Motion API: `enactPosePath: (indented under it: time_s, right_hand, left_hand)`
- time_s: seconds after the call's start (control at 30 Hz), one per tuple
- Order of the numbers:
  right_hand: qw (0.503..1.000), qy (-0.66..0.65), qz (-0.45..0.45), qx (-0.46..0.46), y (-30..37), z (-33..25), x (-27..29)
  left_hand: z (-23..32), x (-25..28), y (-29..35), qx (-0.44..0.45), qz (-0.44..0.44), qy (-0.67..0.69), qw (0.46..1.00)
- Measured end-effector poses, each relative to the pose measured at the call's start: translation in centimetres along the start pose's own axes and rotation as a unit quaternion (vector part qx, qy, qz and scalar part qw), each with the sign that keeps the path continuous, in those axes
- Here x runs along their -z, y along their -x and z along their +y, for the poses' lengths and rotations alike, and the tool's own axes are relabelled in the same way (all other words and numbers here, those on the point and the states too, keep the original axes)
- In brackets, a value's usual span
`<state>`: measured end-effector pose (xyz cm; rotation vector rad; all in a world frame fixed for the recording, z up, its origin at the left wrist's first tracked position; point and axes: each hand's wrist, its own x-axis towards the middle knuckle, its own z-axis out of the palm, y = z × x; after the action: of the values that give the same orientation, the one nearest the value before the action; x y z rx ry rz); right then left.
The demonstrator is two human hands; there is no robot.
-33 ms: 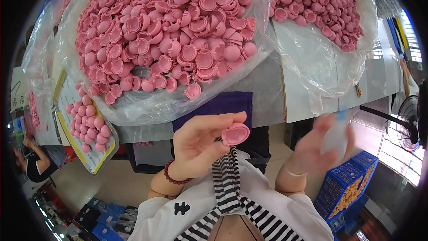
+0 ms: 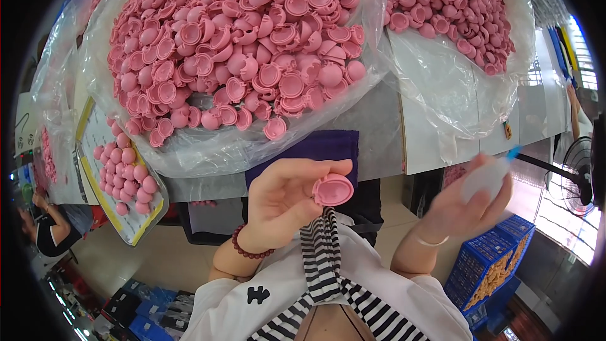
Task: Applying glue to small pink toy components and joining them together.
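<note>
left hand (image 2: pixel 274 199) has thumb and fingertips clamped on a hollow pink plastic half-shell (image 2: pixel 334 191), open side facing the camera, held just in front of the dark purple cloth (image 2: pixel 309 151) at the table edge. right hand (image 2: pixel 451 209), well apart to the right, has fingers wrapped round a whitish rounded bottle (image 2: pixel 485 180) with a blue tip (image 2: pixel 514 151) pointing up and right. big heap of loose pink half-shells (image 2: pixel 233 44) lies beyond on clear plastic sheeting (image 2: pixel 208 161); pink balls (image 2: pixel 128 173) sit on a yellow-edged white tray (image 2: pixel 134 232) at left.

Blue bottle tip (image 2: pixel 514 151) now farther right
</note>
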<state>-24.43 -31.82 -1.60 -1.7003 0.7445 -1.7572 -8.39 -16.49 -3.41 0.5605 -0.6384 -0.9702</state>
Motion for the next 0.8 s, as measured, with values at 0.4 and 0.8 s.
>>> enactPosePath:
  time_s: [0.4,0.8]
  right_hand:
    - [0.970,0.191,-0.025,-0.149,-7.3,13.5,12.3]
    - [0.856,0.200,-0.454,0.142,-8.5,7.1,-9.1]
  left_hand:
    - [-0.8,0.7,-0.3,0.094,0.006,0.204,0.975]
    - [0.2,-0.4,-0.1,0.088,0.058,-0.032,0.994]
